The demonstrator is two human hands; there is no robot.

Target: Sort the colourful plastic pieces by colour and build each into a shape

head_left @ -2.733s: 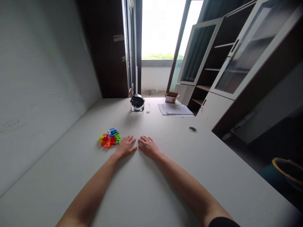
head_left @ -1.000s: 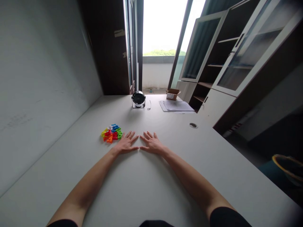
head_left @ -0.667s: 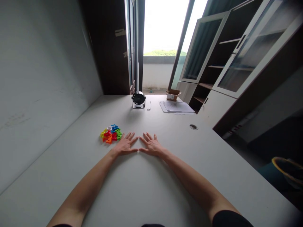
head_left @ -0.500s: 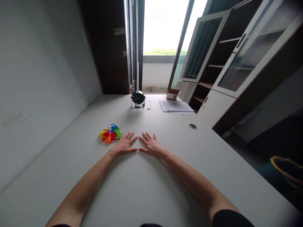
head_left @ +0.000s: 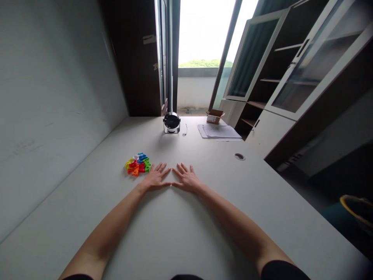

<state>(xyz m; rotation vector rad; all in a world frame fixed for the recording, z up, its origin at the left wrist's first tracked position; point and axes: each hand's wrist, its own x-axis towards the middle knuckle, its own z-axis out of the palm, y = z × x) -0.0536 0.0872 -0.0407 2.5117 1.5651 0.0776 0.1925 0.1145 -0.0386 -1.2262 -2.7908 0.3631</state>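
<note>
My left hand (head_left: 155, 179) lies flat on the white desk (head_left: 87, 217), fingers spread and holding nothing. My right hand (head_left: 186, 179) rests the same way, its fingertips almost meeting the left hand near the thumbs. Just left of my left fingertips sits a small heap of colourful plastic pieces (head_left: 136, 165) in red, orange, yellow, green, blue and white. The fingers stop close to the heap, and I cannot tell whether they touch it.
A round black and chrome desk fan (head_left: 171, 122) stands at the far edge with a thin wire (head_left: 184, 130) beside it. Papers (head_left: 220, 132), a small cardboard box (head_left: 215, 116), a cable grommet (head_left: 239, 156) and glass-door cabinets (head_left: 253, 54) lie right. A wall (head_left: 58, 85) bounds the left side.
My hands have spread their fingers and slid slightly apart on the desk since the oldest frame. The view has tilted a little, and the heap of pieces looks unmoved.
</note>
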